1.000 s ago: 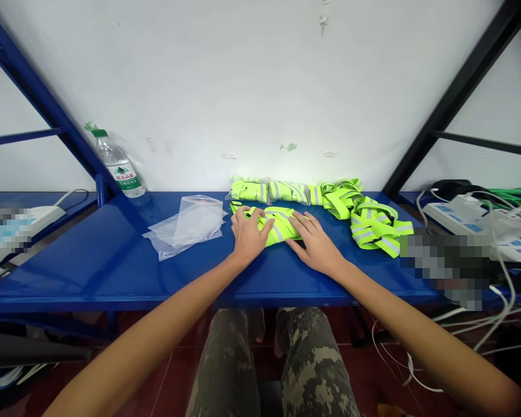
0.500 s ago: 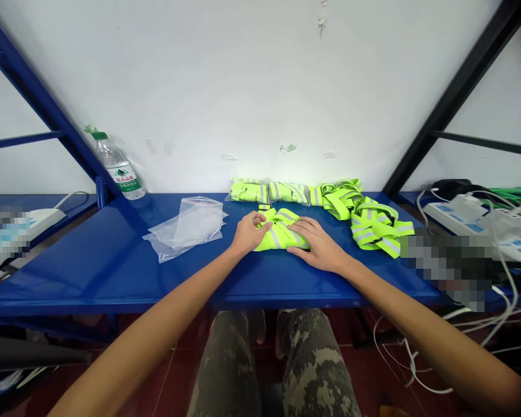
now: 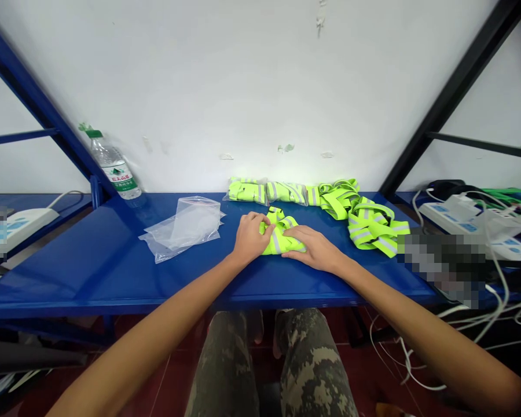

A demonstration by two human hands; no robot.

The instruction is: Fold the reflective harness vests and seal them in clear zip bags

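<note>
**Reflective vest, part folded, on blue worktop**

Blue steel worktop (image 3: 69, 278), left to right: clear zip bag (image 3: 180, 229), lying flat, nothing inside. Left hand (image 3: 249, 238), fingers curled, gripping a lime reflective vest (image 3: 278, 242), part folded, at centre. Right hand (image 3: 313, 249), open and flat, pressing it. Upper centre, two folded bundles (image 3: 246, 191) in clear film. Right, unfolded vests (image 3: 373, 226), loosely heaped.
</note>
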